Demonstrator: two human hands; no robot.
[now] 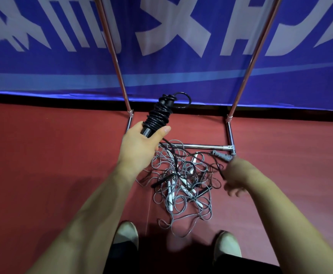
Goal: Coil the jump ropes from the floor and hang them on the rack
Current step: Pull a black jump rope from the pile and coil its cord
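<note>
My left hand point(140, 147) grips the handles of a black jump rope point(157, 115). Its cord is wound tightly round the handles, with a small loop sticking out at the top. The loose tail of that black cord runs down and to the right, to my right hand point(238, 175). That hand is blurred, with fingers curled, and seems to pinch the tail. A tangled pile of grey and black ropes point(181, 186) with white and black handles lies on the red floor between my hands. A coiled grey rope point(223, 156) lies by the rack's base corner.
The chrome rack point(201, 146) stands ahead, its two uprights rising out of view and its low base bar right behind the pile. A blue banner point(181, 72) hangs behind it. My two shoes point(126, 233) stand just before the pile.
</note>
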